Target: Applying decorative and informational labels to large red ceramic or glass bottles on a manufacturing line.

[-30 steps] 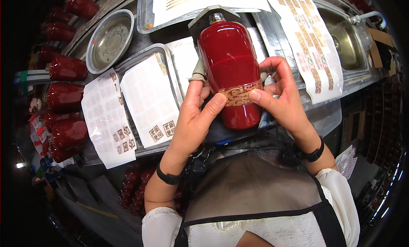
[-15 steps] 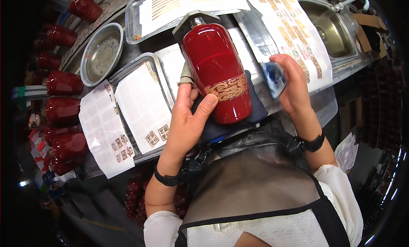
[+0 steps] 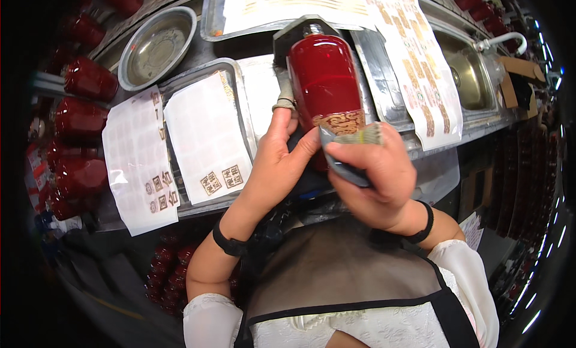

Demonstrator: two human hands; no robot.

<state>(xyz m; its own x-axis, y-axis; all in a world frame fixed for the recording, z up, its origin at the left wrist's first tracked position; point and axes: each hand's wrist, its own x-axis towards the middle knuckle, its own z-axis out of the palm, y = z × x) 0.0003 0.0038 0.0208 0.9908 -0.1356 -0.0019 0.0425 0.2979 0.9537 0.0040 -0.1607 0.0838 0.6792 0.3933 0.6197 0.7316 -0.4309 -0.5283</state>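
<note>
A glossy red glass bottle [image 3: 324, 78] lies on its back with its neck in a dark angular metal rest [image 3: 282, 43]. Around its lower part runs a gold patterned band [image 3: 339, 120]. My left hand [image 3: 282, 159] steadies the bottle from the left, thumb on its side near the band, a grey-green sleeve on one finger. In my right hand [image 3: 381, 177] is a flat blue-grey scraper [image 3: 345, 168] with a pale yellowish strip. Its edge lies against the bottle at the band, and the hand hides the bottle's base.
Left of the bottle, sheets of brown and gold decals [image 3: 141, 162] lie over a metal tray [image 3: 240, 90]. A round metal bowl [image 3: 157, 48] stands behind them. More decal sheets [image 3: 420, 66] lie at the right, before a sink [image 3: 474, 78]. Several red bottles [image 3: 90, 78] line the left.
My right hand has swung left from beside the bottle, bringing the scraper onto the gold band. My left hand still holds the bottle; the whole view has shifted slightly.
</note>
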